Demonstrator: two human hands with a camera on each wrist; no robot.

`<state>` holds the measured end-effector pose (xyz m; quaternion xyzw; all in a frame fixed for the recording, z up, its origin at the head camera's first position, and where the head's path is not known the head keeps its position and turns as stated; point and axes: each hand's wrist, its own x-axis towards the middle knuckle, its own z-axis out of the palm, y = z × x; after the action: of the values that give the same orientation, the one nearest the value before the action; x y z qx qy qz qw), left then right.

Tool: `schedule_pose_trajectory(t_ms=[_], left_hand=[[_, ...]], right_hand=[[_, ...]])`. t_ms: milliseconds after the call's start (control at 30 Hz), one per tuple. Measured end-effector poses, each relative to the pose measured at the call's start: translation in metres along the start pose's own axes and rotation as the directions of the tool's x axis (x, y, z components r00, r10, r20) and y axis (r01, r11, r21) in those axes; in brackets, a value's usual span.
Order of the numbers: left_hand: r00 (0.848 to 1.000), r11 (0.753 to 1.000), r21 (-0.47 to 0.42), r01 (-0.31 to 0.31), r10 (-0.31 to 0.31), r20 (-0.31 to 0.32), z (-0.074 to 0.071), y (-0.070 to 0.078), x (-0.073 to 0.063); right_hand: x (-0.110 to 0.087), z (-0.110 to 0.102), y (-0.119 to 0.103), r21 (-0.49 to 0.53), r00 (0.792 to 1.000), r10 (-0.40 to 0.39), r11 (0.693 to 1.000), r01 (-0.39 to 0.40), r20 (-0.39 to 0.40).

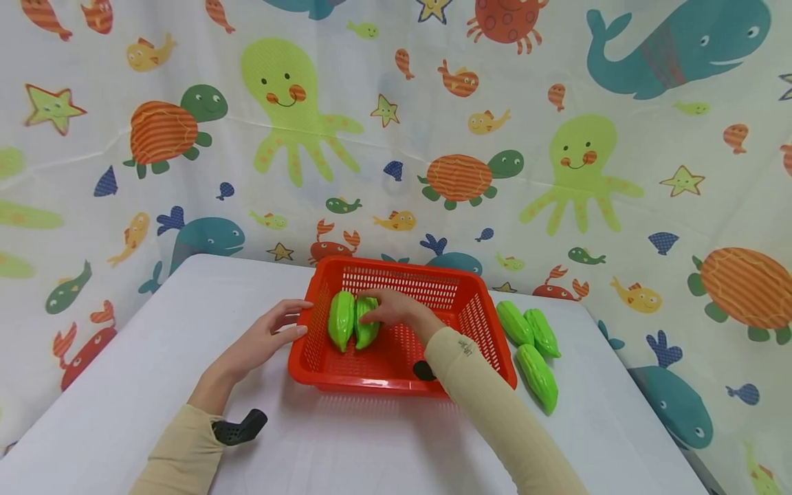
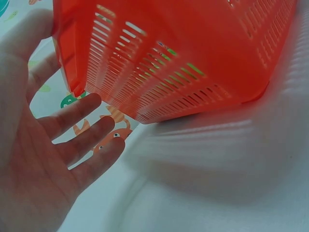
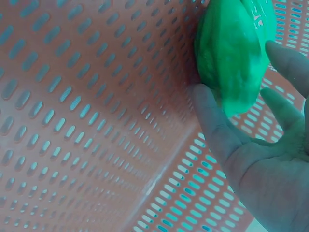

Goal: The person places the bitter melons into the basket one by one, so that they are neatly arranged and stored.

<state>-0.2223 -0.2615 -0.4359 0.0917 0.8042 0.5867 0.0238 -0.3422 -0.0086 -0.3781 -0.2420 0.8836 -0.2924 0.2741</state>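
Note:
A red plastic basket with slotted walls stands on the white table. Inside, toward its left end, lie two ridged green bitter melons, side by side. The left one touches no hand. Over the other bitter melon is my right hand, thumb on one side and fingers on the other, holding it by its near end. My left hand is at the basket's left wall, its fingers spread and nearly straight, fingertips right at the rim. In the left wrist view, the palm of that left hand faces the basket.
Outside the basket's right wall, three more bitter melons lie close together on the white table. A curtain printed with sea animals hangs behind the table. My right forearm crosses the basket's front right rim.

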Motion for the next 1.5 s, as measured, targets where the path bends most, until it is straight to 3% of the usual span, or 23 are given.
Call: schedule_pose_trajectory(t_ms=[267, 533, 733, 1133, 1500], left_hand=[[1.0, 1.0, -0.004, -0.003, 0.004, 0.007, -0.001, -0.002, 0.002], [1.0, 1.0, -0.01, -0.003, 0.003, 0.01, -0.002, -0.003, 0.004], [1.0, 1.0, -0.011, 0.0, 0.0, 0.015, -0.004, -0.005, 0.008], [1.0, 1.0, -0.013, 0.013, -0.013, 0.027, -0.01, -0.006, 0.014], [0.999, 1.0, -0.017, 0.007, -0.007, 0.036, -0.012, -0.012, 0.02]], right_hand=[[0.001, -0.001, -0.002, -0.023, 0.999, 0.033, 0.999, -0.034, -0.041], [0.0, -0.003, -0.006, -0.111, 0.997, 0.035, 0.993, -0.042, -0.062], [-0.011, -0.016, -0.013, -0.19, 0.995, 0.017, 0.981, -0.035, -0.099], [-0.046, -0.045, -0.014, -0.07, 0.979, -0.016, 0.998, 0.002, -0.202], [-0.092, -0.061, 0.007, 0.027, 0.926, -0.019, 0.999, 0.032, -0.378]])
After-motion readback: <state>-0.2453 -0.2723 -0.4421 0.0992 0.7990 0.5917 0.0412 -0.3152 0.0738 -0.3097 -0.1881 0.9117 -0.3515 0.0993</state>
